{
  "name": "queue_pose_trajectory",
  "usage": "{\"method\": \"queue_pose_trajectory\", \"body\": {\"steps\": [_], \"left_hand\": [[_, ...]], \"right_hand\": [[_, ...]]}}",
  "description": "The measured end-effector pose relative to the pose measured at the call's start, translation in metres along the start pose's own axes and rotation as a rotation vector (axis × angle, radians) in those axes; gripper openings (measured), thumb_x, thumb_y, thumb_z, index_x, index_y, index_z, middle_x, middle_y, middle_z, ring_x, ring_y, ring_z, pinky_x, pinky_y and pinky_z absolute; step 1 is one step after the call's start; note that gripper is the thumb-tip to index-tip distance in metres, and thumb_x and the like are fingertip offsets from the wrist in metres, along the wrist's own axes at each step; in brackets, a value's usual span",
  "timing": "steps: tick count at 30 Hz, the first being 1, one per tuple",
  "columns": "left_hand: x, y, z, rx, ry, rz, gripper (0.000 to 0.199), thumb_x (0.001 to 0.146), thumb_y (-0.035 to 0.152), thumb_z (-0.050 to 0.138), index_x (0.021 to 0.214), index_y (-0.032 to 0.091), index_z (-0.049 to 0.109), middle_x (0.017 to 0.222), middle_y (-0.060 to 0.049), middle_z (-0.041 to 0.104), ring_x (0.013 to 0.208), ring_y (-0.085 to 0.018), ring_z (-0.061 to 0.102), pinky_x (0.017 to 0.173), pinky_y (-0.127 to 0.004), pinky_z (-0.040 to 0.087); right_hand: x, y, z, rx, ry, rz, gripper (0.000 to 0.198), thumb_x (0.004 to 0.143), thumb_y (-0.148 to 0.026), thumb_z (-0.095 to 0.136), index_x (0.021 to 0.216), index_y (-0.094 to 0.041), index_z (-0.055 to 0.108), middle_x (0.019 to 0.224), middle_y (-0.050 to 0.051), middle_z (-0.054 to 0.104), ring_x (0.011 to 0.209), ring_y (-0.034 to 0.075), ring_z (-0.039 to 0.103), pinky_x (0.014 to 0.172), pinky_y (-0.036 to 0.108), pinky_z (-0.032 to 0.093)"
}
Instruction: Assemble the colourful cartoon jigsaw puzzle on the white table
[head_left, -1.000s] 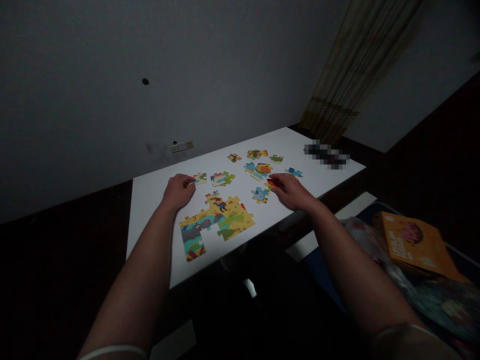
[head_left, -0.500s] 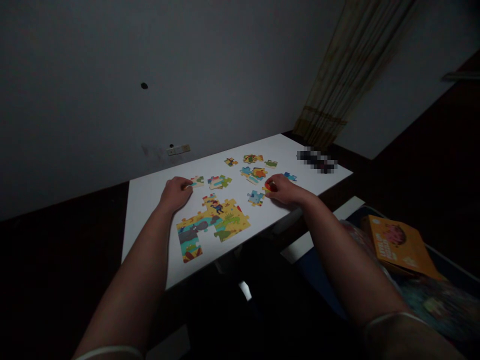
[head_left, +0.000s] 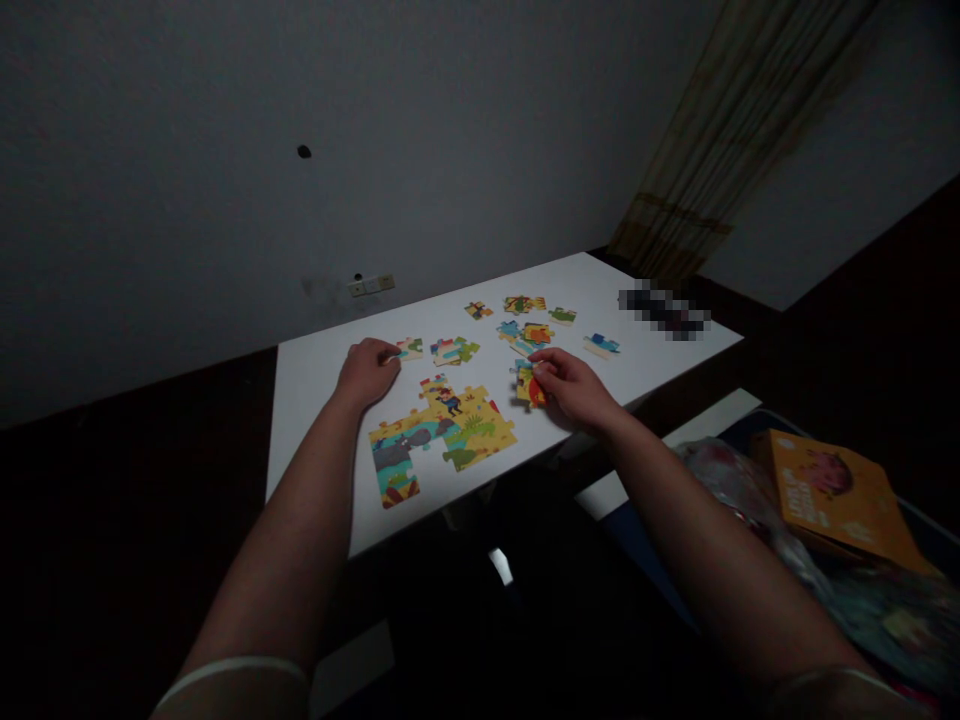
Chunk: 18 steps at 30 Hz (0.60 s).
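Observation:
My right hand [head_left: 576, 388] pinches a yellow and red puzzle piece [head_left: 528, 386], tilted up over the right part of the white table [head_left: 315, 400]. Its fingers cover the piece's right edge. On the left, my left hand [head_left: 369, 372] rests on the table with curled fingers closed at the edge of a pale and green puzzle piece [head_left: 411, 348]. Between my forearms lies a partly joined puzzle [head_left: 480, 430] with a hippo, a crocodile and a figure in blue. A gap shows at its lower middle.
Behind the hands lie a small stack of pieces [head_left: 454, 350], an overlapping pile [head_left: 536, 334] and several loose pieces, one of them blue [head_left: 601, 345]. A blurred dark object [head_left: 664, 308] sits at the far right. An orange box [head_left: 840, 495] and plastic bags are beside the table.
My right hand has lifted the yellow and red piece and turned its face into view. A light-blue piece beside it is now mostly hidden. My left hand stays by its piece; the view shifted slightly.

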<state>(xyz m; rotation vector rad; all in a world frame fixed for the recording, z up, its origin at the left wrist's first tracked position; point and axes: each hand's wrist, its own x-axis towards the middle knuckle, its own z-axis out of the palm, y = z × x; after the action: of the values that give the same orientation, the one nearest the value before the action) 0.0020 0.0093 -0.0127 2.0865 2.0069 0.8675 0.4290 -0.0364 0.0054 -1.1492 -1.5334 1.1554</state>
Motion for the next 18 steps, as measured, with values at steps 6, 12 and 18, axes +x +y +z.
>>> {"method": "queue_pose_trajectory", "body": {"steps": [6, 12, 18], "left_hand": [[0.001, -0.002, 0.0, -0.005, 0.004, 0.022, 0.029, 0.095, 0.031, 0.072, 0.114, 0.022, 0.093, 0.123, -0.016, 0.085, 0.119, -0.038, 0.076, 0.12, -0.059, 0.06], [0.0, -0.003, -0.003, -0.004, -0.002, 0.007, 0.033, 0.095, 0.032, 0.073, 0.118, 0.019, 0.093, 0.125, -0.018, 0.083, 0.116, -0.037, 0.076, 0.118, -0.058, 0.061], [0.0, -0.002, -0.007, 0.014, -0.022, -0.001, 0.034, 0.095, 0.035, 0.072, 0.12, 0.02, 0.092, 0.125, -0.016, 0.082, 0.118, -0.036, 0.075, 0.119, -0.056, 0.06]], "right_hand": [[0.01, 0.004, -0.015, 0.044, 0.112, -0.045, 0.062, 0.083, -0.053, 0.099, 0.137, -0.026, 0.085, 0.096, 0.004, 0.08, 0.09, 0.026, 0.076, 0.087, 0.046, 0.066], [0.001, 0.005, -0.006, -0.049, 0.056, -0.002, 0.059, 0.084, -0.046, 0.097, 0.139, -0.026, 0.087, 0.106, 0.006, 0.081, 0.075, 0.021, 0.073, 0.069, 0.041, 0.063], [-0.011, -0.007, -0.008, -0.209, -0.183, -0.071, 0.044, 0.093, -0.042, 0.088, 0.133, -0.024, 0.089, 0.08, 0.0, 0.071, 0.069, 0.019, 0.062, 0.064, 0.035, 0.048]]}}
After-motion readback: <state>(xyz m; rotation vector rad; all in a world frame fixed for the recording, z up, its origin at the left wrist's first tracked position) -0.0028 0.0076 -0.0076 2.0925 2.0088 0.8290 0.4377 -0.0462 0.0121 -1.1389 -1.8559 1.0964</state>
